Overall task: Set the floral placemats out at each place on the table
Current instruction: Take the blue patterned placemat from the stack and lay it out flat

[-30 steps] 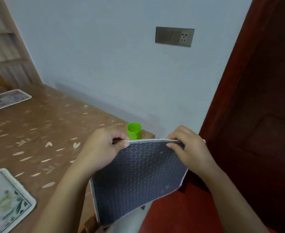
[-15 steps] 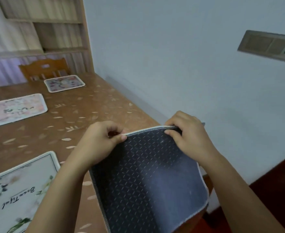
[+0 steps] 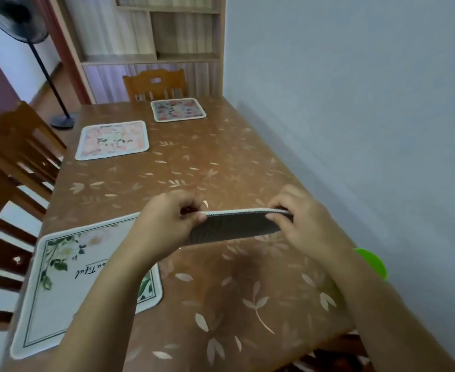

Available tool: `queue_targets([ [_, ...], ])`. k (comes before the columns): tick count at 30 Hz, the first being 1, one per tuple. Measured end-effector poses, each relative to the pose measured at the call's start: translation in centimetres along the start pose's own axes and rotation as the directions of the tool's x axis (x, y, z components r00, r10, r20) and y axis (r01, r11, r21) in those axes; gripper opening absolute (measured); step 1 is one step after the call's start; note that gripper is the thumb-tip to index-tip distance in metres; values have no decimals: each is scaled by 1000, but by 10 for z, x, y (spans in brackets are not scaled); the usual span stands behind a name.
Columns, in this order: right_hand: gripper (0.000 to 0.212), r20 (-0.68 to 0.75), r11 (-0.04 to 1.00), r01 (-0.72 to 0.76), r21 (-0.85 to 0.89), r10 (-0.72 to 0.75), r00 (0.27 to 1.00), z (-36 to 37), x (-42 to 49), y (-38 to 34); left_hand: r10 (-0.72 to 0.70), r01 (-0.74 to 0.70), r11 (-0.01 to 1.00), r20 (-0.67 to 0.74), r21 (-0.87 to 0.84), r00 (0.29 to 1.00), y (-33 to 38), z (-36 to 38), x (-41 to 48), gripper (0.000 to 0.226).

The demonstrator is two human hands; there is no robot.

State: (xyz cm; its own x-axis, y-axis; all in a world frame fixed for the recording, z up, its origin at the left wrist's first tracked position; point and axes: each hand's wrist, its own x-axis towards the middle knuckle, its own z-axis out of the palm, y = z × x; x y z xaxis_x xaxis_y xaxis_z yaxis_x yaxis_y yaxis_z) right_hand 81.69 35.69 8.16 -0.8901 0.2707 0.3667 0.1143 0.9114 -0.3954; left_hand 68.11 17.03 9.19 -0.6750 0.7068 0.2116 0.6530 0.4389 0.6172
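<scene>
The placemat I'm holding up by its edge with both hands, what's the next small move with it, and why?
Probably lower the placemat flat onto the bare stretch of table under it. Left hand and right hand pinch its far edge above the cloth with the dark backing facing you, and three mats already lie at other places while this near wall-side spot has none.

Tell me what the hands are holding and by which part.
A placemat, dark underside showing, pinched along its top edge: left hand at one corner, right hand at the other.
</scene>
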Motion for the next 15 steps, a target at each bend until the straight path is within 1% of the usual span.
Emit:
queue_targets([
  [4, 2, 36, 999, 50, -11, -49, 998, 9, 18, 12, -107, 107, 994, -41, 7, 993, -7, 7, 8, 37],
  [5, 2, 42, 998, 56, -6, -55, 998, 13, 22, 17, -137, 137, 991, -37, 11, 990, -9, 11, 12, 33],
  [8, 1, 40, 998, 56, 17, -57, 998, 26, 36, 35, -234, 234, 972, -19, 13, 972, -15, 25, 29, 11],
  [10, 2, -6, 997, 65, 42, -65, 998, 35, 47, 45, -256, 257, 966, -48, 24, 966, -18, 34, 44, 13],
  [12, 2, -85, 996, 75, 37, -72, 994, 42, 56, 55, -244, 253, 966, -143, 52, 959, -19, 43, 58, 16],
  [15, 3, -167, 995, 103, 8, -100, 981, 51, 61, 74, -171, 198, 978, -300, 61, 939, -21, 65, 66, 6],
])
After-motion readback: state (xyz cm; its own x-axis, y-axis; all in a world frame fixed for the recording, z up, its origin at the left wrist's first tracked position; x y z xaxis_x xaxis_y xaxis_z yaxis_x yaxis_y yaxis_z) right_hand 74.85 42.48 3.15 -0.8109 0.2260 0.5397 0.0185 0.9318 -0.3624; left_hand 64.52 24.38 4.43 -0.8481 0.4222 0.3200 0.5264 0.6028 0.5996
